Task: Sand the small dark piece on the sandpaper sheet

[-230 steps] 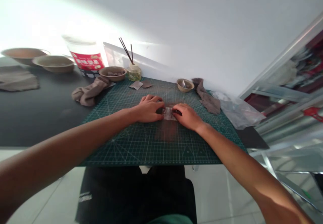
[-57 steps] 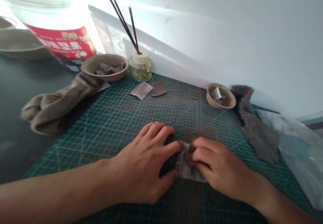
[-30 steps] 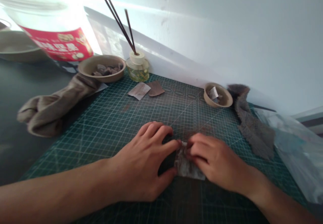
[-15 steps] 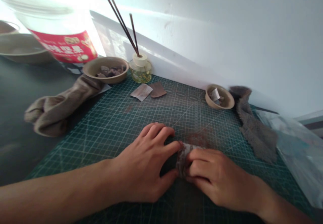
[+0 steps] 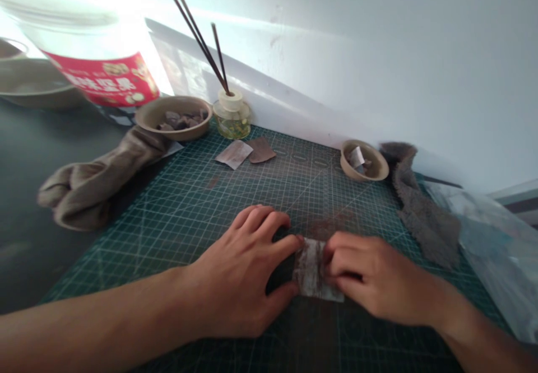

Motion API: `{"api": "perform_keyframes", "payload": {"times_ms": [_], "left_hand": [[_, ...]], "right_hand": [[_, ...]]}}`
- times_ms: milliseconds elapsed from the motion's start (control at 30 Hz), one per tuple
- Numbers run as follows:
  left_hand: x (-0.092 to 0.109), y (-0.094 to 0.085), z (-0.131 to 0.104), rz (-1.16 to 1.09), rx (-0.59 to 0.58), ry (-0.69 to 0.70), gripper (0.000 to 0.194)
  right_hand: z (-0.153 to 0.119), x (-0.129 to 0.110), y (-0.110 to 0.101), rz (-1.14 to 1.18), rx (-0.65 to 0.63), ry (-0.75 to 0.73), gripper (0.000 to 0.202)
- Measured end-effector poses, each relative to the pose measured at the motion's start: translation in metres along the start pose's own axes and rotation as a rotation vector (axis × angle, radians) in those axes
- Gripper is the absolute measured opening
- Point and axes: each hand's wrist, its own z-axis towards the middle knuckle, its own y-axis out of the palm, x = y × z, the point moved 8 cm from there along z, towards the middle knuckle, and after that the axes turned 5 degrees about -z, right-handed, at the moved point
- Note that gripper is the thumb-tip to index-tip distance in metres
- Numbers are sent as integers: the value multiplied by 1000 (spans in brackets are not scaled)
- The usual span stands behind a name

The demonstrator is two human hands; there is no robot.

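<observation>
A small, creased, whitish piece of what looks like worn sandpaper lies flat on the green cutting mat, with brown smudges on its face. The thumb and forefinger of my left hand pin its left edge at two points; the other fingers are bent over the mat. My right hand is closed, its curled fingertips at the sheet's right part. Whatever those fingers hold, if anything, is hidden, and motion blurs them.
Two square sheets, one pale and one brown, lie near a reed diffuser. Bowls with scraps stand left and right. Brown cloth, frayed grey cloth, a red-labelled jar and clear plastic flank the mat.
My right hand has shifted right across the sheet, uncovering more of its face and lower edge. My left hand stays in place. The view has shifted very slightly.
</observation>
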Motion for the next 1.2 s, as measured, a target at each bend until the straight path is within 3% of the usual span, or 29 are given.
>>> {"api": "perform_keyframes", "payload": {"times_ms": [67, 167, 333, 433, 500, 600, 733, 867, 933, 1000, 1067, 1133, 1200], "left_hand": [[0, 1, 1, -2, -11, -7, 39], [0, 0, 1, 3, -13, -11, 37], [0, 1, 0, -4, -4, -4, 38], [-1, 1, -1, 3, 11, 4, 38], [-1, 1, -1, 4, 13, 0, 37], [-2, 2, -1, -2, 9, -9, 37], [-2, 2, 0, 12, 21, 4, 39], [-2, 3, 0, -5, 27, 8, 38], [-2, 3, 0, -8, 19, 9, 38], [-2, 3, 1, -1, 16, 3, 37], [-2, 2, 1, 0, 20, -3, 37], [-2, 2, 0, -8, 20, -4, 37], [-3, 2, 0, -12, 12, -3, 38]], "right_hand": [[-1, -3, -1, -12, 15, -27, 14], [-2, 4, -11, -35, 135, 62, 14], [-1, -4, 1, -34, 40, -36, 13], [1, 4, -8, -60, 159, 42, 13], [1, 6, -7, -49, 121, 63, 14], [0, -4, 3, -43, -22, -41, 13], [-1, 3, -9, -86, 126, 57, 13], [0, -5, 2, -97, -1, -59, 13], [0, -7, -1, -121, 51, -83, 12], [0, 1, -8, -131, 126, -2, 13], [-1, 6, -7, -106, 97, 46, 14], [-2, -1, 1, -79, 21, -45, 13], [-2, -8, 1, -94, 58, -118, 12]]}}
